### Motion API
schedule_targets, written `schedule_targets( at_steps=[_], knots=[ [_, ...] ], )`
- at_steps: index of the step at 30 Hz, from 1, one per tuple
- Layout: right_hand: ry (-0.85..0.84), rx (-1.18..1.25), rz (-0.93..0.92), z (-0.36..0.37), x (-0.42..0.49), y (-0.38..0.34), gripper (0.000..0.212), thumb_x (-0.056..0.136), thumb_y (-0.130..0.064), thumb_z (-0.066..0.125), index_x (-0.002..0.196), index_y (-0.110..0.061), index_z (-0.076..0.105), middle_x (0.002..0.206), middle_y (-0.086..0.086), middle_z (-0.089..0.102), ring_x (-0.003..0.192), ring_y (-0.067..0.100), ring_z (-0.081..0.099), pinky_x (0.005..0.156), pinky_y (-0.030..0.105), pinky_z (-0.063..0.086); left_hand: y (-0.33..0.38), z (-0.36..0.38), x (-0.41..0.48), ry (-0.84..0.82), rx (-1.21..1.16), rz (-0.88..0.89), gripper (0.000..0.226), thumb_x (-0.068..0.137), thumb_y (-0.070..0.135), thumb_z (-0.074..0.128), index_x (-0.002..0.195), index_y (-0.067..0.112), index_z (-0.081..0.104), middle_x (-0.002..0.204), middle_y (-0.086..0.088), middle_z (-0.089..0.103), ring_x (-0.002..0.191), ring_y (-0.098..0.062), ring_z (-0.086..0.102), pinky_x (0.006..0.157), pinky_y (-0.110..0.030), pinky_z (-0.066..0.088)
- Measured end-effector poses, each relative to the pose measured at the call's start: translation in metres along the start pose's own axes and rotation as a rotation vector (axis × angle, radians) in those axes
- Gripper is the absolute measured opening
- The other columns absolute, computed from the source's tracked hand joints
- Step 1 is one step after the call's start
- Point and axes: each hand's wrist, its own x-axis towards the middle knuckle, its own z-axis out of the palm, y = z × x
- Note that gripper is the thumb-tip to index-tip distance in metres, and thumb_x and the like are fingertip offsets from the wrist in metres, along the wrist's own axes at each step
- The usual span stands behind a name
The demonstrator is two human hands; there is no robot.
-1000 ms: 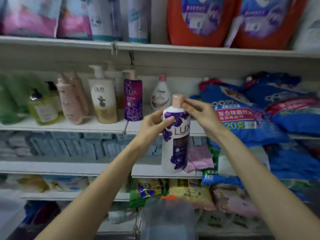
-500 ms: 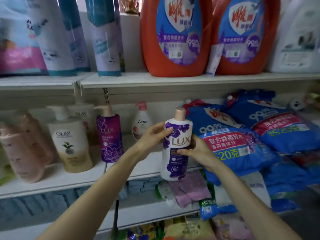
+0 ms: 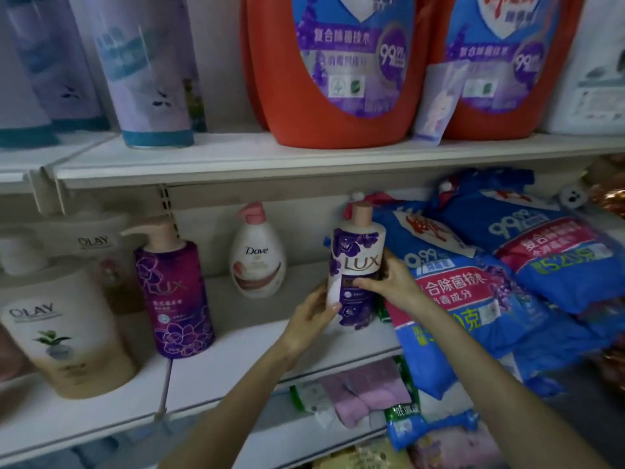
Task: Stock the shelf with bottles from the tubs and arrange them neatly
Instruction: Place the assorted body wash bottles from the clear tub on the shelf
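Progress?
— Some. The white plastic LUX bottle with purple flowers [image 3: 355, 265], in mid-air a moment ago, now stands on the white middle shelf [image 3: 243, 316], just beside the blue detergent bags [image 3: 480, 299].
— Let go?
— No: left hand [image 3: 309, 319] and right hand [image 3: 392, 282] both curl round its lower half. Facing it forward looks next.

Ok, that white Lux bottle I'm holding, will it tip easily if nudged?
Probably: the white Lux bottle is tall on a narrow base, so a nudge may topple it. Its glossy plastic looks stiff and perhaps slippery.
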Motion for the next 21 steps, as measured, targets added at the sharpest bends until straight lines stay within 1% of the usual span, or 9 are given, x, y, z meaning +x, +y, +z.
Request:
schedule_targets(
  at_steps=[2,3,6,7,10,13,14,19,21],
  knots=[
    [0.016,-0.012,-0.004,-0.003,0.006,0.003,0.061,0.07,-0.008,0.081,0.12,-0.018,0.047,0.107,-0.006,0.062,0.104,0.013,0.059,0.087,0.023,0.049,-0.003,0.007,0.01,0.027,-0.001,0.019,0.043,0.094,0.018,0.056,0.132,0.033,0.045,0.131,0.012,0.056,0.11,0.009,0.057,0.086,-0.012,0.047],
    [0.026,-0.015,-0.007,-0.004,0.009,0.003,0.061,0.07,-0.008,0.081,0.119,-0.018,0.047,0.106,-0.007,0.061,0.103,0.012,0.059,0.085,0.02,0.048,-0.003,0.01,0.014,0.038,0.002,0.027,0.044,0.094,0.018,0.058,0.134,0.03,0.045,0.132,0.011,0.056,0.113,0.007,0.056,0.09,-0.013,0.046],
    [0.056,-0.02,0.004,-0.003,0.018,0.008,0.061,0.07,-0.01,0.081,0.12,-0.016,0.048,0.108,-0.002,0.062,0.103,0.015,0.06,0.088,0.028,0.05,-0.004,0.012,0.027,0.043,-0.007,0.028,0.058,0.091,0.029,0.063,0.143,0.021,0.04,0.136,0.007,0.056,0.121,-0.004,0.055,0.102,-0.027,0.046],
    [0.062,-0.016,0.016,-0.002,0.021,0.009,0.06,0.07,-0.01,0.081,0.12,-0.016,0.049,0.109,0.0,0.062,0.104,0.017,0.06,0.09,0.031,0.05,-0.004,0.012,0.029,0.043,-0.015,0.019,0.058,0.091,0.029,0.062,0.144,0.021,0.04,0.136,0.006,0.057,0.119,-0.003,0.056,0.1,-0.027,0.047],
    [0.053,0.018,0.048,-0.003,0.027,0.009,0.055,0.072,-0.009,0.079,0.116,-0.021,0.048,0.108,-0.002,0.062,0.107,0.018,0.059,0.092,0.033,0.05,-0.005,0.012,0.032,0.057,-0.041,0.01,0.052,0.094,0.024,0.059,0.143,0.022,0.041,0.134,0.005,0.058,0.108,0.004,0.059,0.087,-0.015,0.049],
    [0.025,-0.001,0.06,-0.005,0.025,0.01,0.055,0.073,-0.012,0.079,0.116,-0.023,0.048,0.106,-0.005,0.061,0.106,0.017,0.059,0.091,0.033,0.051,-0.002,0.018,0.026,0.08,-0.024,0.025,0.064,0.086,0.037,0.065,0.143,0.02,0.041,0.135,0.006,0.057,0.121,-0.008,0.056,0.101,-0.027,0.046],
    [0.015,-0.021,0.056,-0.006,0.023,0.009,0.055,0.073,-0.012,0.079,0.116,-0.022,0.047,0.106,-0.006,0.061,0.106,0.017,0.059,0.091,0.033,0.051,-0.002,0.02,0.024,0.079,-0.023,0.017,0.066,0.084,0.039,0.065,0.143,0.019,0.041,0.135,0.006,0.057,0.121,-0.009,0.056,0.102,-0.028,0.045],
    [0.0,-0.195,0.025,-0.008,0.011,0.003,0.064,0.075,-0.024,0.078,0.128,-0.008,0.046,0.115,0.001,0.06,0.108,0.016,0.056,0.091,0.029,0.048,0.007,0.029,0.011,0.135,-0.043,-0.024,0.057,0.092,0.028,0.063,0.143,0.017,0.04,0.134,0.004,0.055,0.114,-0.006,0.057,0.091,-0.017,0.047],
    [0.033,-0.175,0.026,-0.007,0.001,0.006,0.068,0.075,-0.031,0.077,0.131,-0.009,0.045,0.123,0.005,0.06,0.114,0.018,0.056,0.097,0.036,0.048,0.012,0.033,-0.001,0.169,-0.055,-0.06,0.052,0.094,0.024,0.058,0.141,0.014,0.039,0.133,0.006,0.051,0.116,-0.008,0.052,0.09,-0.017,0.046]
  ],
)
